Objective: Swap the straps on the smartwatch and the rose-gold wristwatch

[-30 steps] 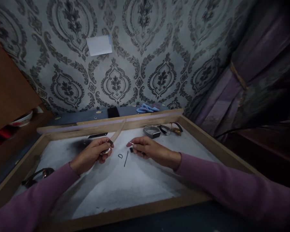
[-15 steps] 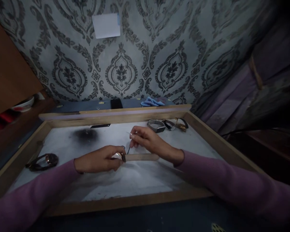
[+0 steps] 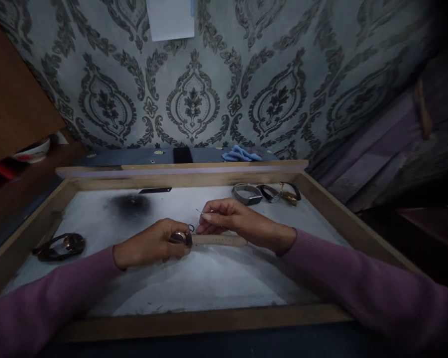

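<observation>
My left hand [image 3: 149, 244] grips a round watch [image 3: 179, 238] by its case, near the middle of a wooden-framed tray [image 3: 209, 320]. The watch's light strap [image 3: 220, 240] stretches to the right, its pale side up. Just above the strap, my right hand [image 3: 233, 217] pinches a thin pin-like piece [image 3: 199, 211] between thumb and forefinger. A small dark loop [image 3: 191, 227] shows between the two hands; what it belongs to is unclear.
A dark watch [image 3: 59, 247] lies at the tray's left. Several watches [image 3: 247, 194] sit at the back right, and a black blade-like strip [image 3: 156, 190] at the back left. Behind the tray are a blue cloth [image 3: 242, 153] and a dark flat object [image 3: 182, 155].
The camera view has shifted slightly. The watch in my left hand has tilted, so its face shows darker. My right hand has turned a little, and its thin piece now points up and left.
</observation>
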`<state>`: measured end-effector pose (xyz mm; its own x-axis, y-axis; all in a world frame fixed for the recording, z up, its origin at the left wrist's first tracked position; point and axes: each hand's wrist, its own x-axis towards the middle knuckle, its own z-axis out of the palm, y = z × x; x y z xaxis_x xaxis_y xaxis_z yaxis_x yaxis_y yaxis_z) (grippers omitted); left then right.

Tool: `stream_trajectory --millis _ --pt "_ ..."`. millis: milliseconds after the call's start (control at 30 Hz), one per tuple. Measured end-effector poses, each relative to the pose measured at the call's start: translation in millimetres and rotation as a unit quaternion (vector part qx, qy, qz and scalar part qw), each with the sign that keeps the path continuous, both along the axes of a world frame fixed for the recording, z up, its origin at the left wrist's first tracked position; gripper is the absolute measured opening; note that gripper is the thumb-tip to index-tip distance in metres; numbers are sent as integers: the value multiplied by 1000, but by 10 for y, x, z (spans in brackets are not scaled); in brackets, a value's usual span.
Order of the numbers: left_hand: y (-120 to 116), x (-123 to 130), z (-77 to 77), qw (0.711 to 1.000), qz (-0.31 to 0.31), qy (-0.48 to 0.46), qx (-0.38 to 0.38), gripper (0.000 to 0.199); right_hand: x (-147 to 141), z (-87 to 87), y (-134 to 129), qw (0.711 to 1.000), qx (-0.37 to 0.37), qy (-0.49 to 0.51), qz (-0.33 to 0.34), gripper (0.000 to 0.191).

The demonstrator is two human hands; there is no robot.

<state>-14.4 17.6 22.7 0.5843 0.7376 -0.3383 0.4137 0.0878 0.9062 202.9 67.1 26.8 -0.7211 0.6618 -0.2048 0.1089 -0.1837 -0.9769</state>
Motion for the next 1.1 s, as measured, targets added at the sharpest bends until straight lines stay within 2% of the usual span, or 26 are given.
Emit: stream_trajectory --millis 133,300,500,633,800,1100 --pt "2 20 -33 1000 18 5 23 11 -35 -93 -52 998 52 -25 29 39" --pt "59 -7 -131 996 64 -43 -43 23 -65 -225 -167 987 156 -30 18 31" --pt "78 -40 -65 996 33 -29 -82 23 -31 -275 -232 946 311 -87 23 21" --pt "55 -59 -25 995 -3 -27 -97 21 -33 -274 -237 946 314 -77 20 21" --pt "45 -58 -28 995 1 -53 -81 16 -26 -272 -221 949 305 -77 18 20" --pt "22 -55 -27 997 -3 -60 -54 16 -2 -267 -226 920 382 -82 39 22"
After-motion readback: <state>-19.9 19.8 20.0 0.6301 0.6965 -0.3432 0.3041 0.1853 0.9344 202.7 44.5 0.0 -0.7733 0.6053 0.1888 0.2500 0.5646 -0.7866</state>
